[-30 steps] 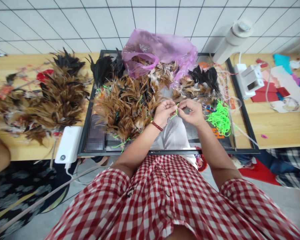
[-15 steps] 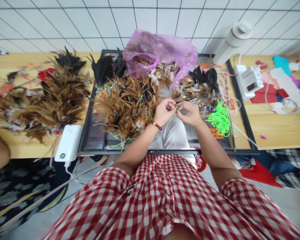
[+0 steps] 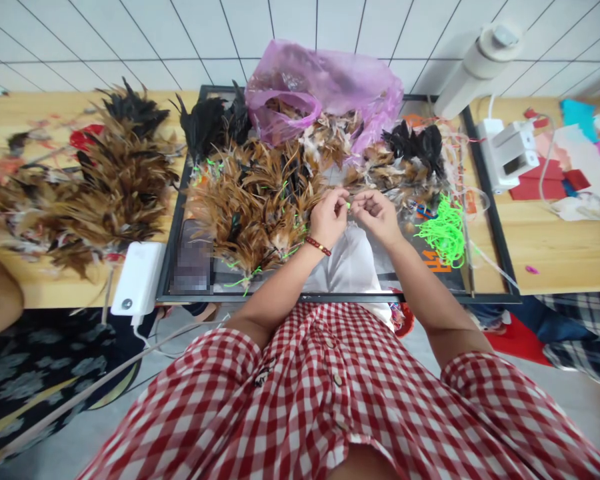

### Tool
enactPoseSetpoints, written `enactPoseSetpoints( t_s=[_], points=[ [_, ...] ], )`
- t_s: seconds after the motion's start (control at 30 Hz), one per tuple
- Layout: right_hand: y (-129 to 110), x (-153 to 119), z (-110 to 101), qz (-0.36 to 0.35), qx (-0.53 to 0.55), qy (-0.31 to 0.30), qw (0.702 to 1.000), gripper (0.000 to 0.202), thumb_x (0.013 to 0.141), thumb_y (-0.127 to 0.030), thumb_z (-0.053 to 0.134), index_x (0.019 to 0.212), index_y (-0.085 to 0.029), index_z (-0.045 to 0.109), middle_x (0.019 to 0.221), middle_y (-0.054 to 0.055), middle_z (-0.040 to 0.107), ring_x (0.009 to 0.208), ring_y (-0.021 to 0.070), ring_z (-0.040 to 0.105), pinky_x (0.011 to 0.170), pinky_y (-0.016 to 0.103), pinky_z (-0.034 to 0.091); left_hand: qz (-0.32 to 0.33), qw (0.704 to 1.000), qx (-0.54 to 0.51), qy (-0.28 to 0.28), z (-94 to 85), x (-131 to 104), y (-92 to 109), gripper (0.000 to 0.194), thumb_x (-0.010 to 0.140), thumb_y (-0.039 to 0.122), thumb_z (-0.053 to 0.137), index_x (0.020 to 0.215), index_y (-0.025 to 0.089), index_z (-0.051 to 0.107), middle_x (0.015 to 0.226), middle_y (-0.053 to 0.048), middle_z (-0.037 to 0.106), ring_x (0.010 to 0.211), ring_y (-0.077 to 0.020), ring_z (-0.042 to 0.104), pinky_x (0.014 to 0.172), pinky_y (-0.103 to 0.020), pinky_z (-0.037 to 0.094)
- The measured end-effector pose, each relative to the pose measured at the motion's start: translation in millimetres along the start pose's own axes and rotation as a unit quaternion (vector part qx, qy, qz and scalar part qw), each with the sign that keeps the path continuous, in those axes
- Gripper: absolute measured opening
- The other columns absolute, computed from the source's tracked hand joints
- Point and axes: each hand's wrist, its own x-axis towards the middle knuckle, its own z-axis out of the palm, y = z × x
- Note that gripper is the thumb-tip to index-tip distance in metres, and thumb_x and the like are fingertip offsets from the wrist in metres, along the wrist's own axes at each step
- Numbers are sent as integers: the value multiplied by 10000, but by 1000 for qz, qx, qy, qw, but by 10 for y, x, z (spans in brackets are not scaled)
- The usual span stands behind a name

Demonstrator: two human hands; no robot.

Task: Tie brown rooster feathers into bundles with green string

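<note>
My left hand (image 3: 330, 219), with a beaded bracelet at its wrist, is closed in a pinch over the framed tray. Facing it, my right hand (image 3: 379, 217) pinches too, the fingertips of both almost meeting. Between them shows a short bit of bright green cord (image 3: 349, 207); most of it is hidden by my fingers. Left of my hands lies a heap of brown feathers (image 3: 260, 200) with green ties among them. A loose tangle of green cord (image 3: 443, 232) rests to the right, below brown and black feathers (image 3: 415, 150).
A pink plastic bag (image 3: 325, 80) holding feathers stands at the back of the black-rimmed tray (image 3: 495, 227). A phone (image 3: 193, 260) lies at its left front, beside a white power bank (image 3: 139, 279). A white bottle (image 3: 480, 70) and a power strip (image 3: 500, 153) stand right.
Both hands stay close together, and the fingers have shifted slightly. Less of the green cord shows between them now. The whole view has tilted a little.
</note>
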Motion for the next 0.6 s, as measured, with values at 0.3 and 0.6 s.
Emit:
enactPoseSetpoints(
  t_s=[0.3,0.6],
  points=[
    [74,20,-39,-17,-43,-26,999,441,810,-669,763,845,-230,766,836,40,776,748,174,683,734,337,554,-26,998,-17,-47,-64,21,79,312,783,13,617,988,234,696,848,-9,659,910,-190,657,950,-319,520],
    [115,25,-61,-25,-82,1,996,260,833,-458,741,806,-204,692,739,4,689,640,125,580,639,280,477,-51,994,-71,-61,-13,-4,62,472,695,-56,614,1061,225,714,924,-8,684,827,-134,632,852,-264,528]
  ],
)
